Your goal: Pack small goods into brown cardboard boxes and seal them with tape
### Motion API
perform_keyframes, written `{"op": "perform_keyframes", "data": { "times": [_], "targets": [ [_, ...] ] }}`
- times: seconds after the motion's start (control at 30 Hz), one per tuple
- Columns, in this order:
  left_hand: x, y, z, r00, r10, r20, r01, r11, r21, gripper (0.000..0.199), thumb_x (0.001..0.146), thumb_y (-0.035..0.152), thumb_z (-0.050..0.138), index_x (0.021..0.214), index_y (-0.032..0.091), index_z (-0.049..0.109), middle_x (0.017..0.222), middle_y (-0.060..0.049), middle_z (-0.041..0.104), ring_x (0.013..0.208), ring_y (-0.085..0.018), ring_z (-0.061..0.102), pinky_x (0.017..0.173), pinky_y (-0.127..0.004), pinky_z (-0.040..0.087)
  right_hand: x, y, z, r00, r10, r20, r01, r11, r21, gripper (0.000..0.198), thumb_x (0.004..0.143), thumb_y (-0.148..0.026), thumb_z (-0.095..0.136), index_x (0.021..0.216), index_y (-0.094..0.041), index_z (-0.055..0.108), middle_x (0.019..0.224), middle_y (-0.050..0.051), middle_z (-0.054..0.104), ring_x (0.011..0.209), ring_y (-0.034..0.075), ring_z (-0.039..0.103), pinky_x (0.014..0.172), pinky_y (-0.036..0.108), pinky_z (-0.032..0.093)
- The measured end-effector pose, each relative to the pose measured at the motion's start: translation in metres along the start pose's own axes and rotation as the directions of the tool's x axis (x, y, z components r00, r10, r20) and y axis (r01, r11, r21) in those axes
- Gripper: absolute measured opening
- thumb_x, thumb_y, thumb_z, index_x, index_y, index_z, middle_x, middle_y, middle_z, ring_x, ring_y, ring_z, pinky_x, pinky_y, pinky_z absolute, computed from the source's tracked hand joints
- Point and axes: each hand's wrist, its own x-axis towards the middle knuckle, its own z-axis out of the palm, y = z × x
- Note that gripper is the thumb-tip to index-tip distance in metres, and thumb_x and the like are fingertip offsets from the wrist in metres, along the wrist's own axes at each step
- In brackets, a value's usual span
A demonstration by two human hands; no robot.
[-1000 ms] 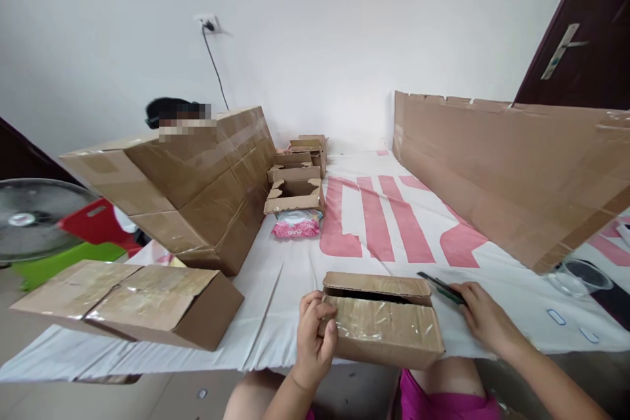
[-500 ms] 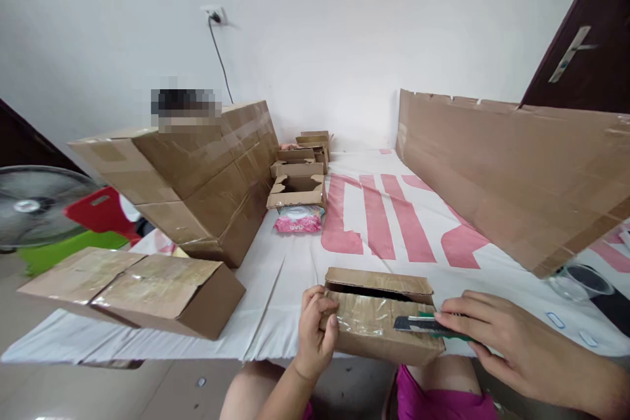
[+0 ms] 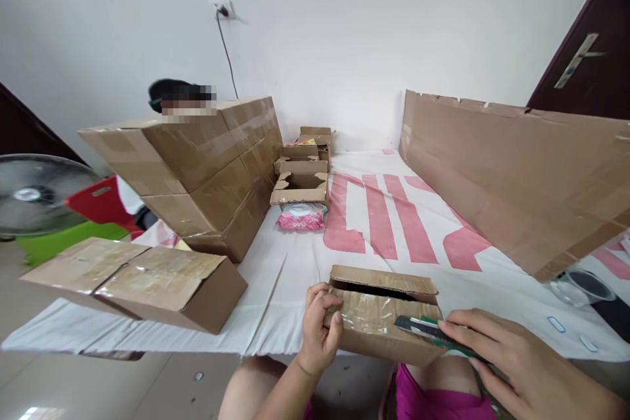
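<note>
A small cardboard box [image 3: 388, 338] sits at the table's front edge, its top partly raised along a dark gap on the far side. Clear tape shines on the near flap. My left hand [image 3: 321, 321] grips the box's left end, fingers curled over the top and thumb on the near face. In my right hand [image 3: 492, 344] is a green and black utility knife [image 3: 433, 329], its blade end pointing left over the right part of the near flap. Whether the blade touches the cardboard I cannot tell.
Taped boxes [image 3: 197, 289] lie at the left edge, before a stack of larger cartons [image 3: 207, 164]. Behind the stack shows a person's head [image 3: 180, 98]. A pink wipes pack [image 3: 301, 218] lies by open boxes [image 3: 300, 197]. A tall cardboard panel [image 3: 506, 177] and plastic cup [image 3: 583, 285] stand right.
My right hand and the knife's handle end have dropped slightly, tilting the knife more. My left hand keeps its hold on the box. The view has shifted a little.
</note>
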Motion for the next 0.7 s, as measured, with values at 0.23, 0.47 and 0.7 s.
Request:
{"op": "perform_keyframes", "data": {
  "times": [0.23, 0.47, 0.7],
  "targets": [
    [0.0, 0.001, 0.001, 1.0, 0.012, -0.007, -0.012, 1.0, 0.0, 0.012, 0.088, 0.019, 0.046, 0.096, 0.022, 0.054, 0.082, -0.004, 0.056, 0.097, -0.025, 0.048, 0.08, -0.038, 0.044, 0.009, -0.025, 0.01, 1.0, 0.003, 0.007, -0.003, 1.0, 0.027, 0.047, 0.09, -0.02, 0.049, 0.136, -0.031, 0.054, 0.133, 0.003, 0.061, 0.114, 0.019, 0.064, 0.096, 0.026, 0.055],
    [0.0, -0.001, -0.001, 1.0, 0.022, 0.009, -0.022, 1.0, -0.001, 0.012, 0.087, 0.018, 0.046, 0.096, 0.022, 0.053, 0.082, -0.004, 0.055, 0.097, -0.025, 0.048, 0.081, -0.038, 0.044, -0.002, -0.016, 0.011, 0.999, 0.023, -0.025, -0.023, 1.0, 0.001, 0.049, 0.091, -0.021, 0.051, 0.138, -0.033, 0.051, 0.133, 0.003, 0.06, 0.115, 0.019, 0.063, 0.095, 0.026, 0.055],
    [-0.001, -0.002, 0.0, 1.0, 0.02, 0.004, -0.02, 1.0, -0.011, 0.012, 0.088, 0.018, 0.046, 0.097, 0.021, 0.053, 0.084, -0.005, 0.055, 0.099, -0.025, 0.047, 0.08, -0.038, 0.044, -0.011, -0.014, 0.014, 1.0, 0.023, 0.008, -0.022, 1.0, -0.021, 0.051, 0.09, -0.02, 0.051, 0.139, -0.036, 0.05, 0.133, 0.002, 0.06, 0.115, 0.017, 0.064, 0.096, 0.025, 0.054]
  ]
}}
